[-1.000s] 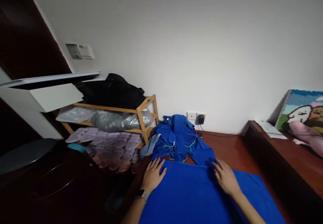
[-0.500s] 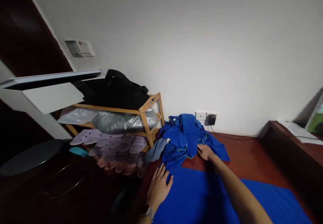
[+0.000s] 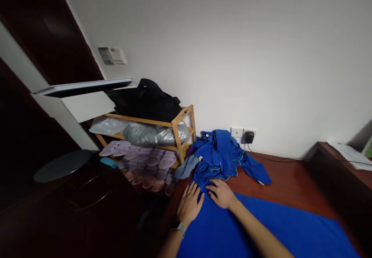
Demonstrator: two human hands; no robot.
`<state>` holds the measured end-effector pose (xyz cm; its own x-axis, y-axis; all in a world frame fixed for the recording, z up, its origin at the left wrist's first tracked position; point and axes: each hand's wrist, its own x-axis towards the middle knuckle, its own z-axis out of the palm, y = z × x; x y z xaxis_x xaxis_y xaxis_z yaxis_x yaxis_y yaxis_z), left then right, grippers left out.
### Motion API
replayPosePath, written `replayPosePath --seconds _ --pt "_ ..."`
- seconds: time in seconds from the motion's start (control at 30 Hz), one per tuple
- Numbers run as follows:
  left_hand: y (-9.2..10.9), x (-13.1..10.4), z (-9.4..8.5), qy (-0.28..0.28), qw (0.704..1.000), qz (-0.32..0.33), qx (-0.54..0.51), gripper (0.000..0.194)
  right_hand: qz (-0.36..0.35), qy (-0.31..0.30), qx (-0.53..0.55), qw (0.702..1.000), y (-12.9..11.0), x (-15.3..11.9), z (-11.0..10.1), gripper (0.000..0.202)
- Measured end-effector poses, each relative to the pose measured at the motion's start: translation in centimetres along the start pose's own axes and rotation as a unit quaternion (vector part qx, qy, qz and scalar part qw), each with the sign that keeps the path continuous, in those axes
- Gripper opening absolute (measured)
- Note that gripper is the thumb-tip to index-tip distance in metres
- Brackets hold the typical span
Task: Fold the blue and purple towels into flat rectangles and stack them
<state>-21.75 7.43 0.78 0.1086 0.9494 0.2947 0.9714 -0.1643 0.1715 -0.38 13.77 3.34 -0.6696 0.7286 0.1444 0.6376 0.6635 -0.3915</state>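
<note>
A blue cloth (image 3: 215, 231) lies spread flat over the reddish-brown wooden surface. On its far left corner rests my left hand (image 3: 190, 203), palm down with the fingers stretched out; a watch is on that wrist. Just to the right, my right hand (image 3: 222, 194) lies on the cloth's far edge with its fingers spread. Beyond both hands a crumpled heap of blue clothes (image 3: 221, 153) with green trim leans toward the wall. A grey-blue piece of fabric (image 3: 187, 167) hangs out at the heap's left side.
Left of the heap stands a wooden rack (image 3: 177, 134) with a black bag (image 3: 148, 103), plastic-wrapped bundles and several purple and pink slippers (image 3: 142, 157). A round stool (image 3: 64, 165) is further left. A black adapter (image 3: 249, 137) is plugged into the wall, its cable running right.
My right hand has moved from the clothes heap nearer and leftward, onto the cloth's far edge beside my left hand. My left hand stays at the corner. The view has turned slightly left.
</note>
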Motion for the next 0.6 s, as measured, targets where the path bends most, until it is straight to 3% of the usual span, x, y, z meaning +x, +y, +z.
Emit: replayPosePath --seconds 0.17,0.33,0.47,0.6 --pt "-0.9 -0.4 1.2 -0.010 1.000 0.005 -0.008 0.054 0.098 -0.105 0.067 0.987 1.5 7.2 1.3 0.057" --pt "-1.4 -0.5 2.1 -0.010 1.000 0.004 -0.010 0.056 0.144 -0.106 0.088 0.980 2.9 12.6 2.5 0.063" --pt "-1.5 -0.5 2.3 -0.010 1.000 0.009 -0.010 0.057 0.142 -0.062 0.099 0.983 1.6 11.6 2.1 0.057" --pt "-1.6 -0.4 2.4 0.011 1.000 0.010 -0.007 0.055 0.151 0.028 0.097 0.983 -1.5 4.9 0.7 0.053"
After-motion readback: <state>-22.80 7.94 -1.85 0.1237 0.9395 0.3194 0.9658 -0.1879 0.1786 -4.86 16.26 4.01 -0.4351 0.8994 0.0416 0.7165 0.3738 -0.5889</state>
